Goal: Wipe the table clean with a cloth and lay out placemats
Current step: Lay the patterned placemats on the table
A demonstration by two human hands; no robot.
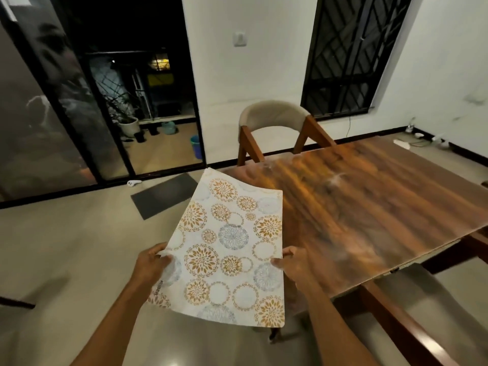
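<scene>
Laying-out step in hand: patterned placemat (227, 249) held in the air just off the wooden surface (369, 202), left hand (153, 265) and right hand (295, 262) fingers pinching opposite edges. Next, probably: carry over, lower flat.

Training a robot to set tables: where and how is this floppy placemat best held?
Judging by this view, pinch the placemat at its two long side edges near the end closest to you, as the left hand and right hand do; it's thin and its far edge curls.
</scene>
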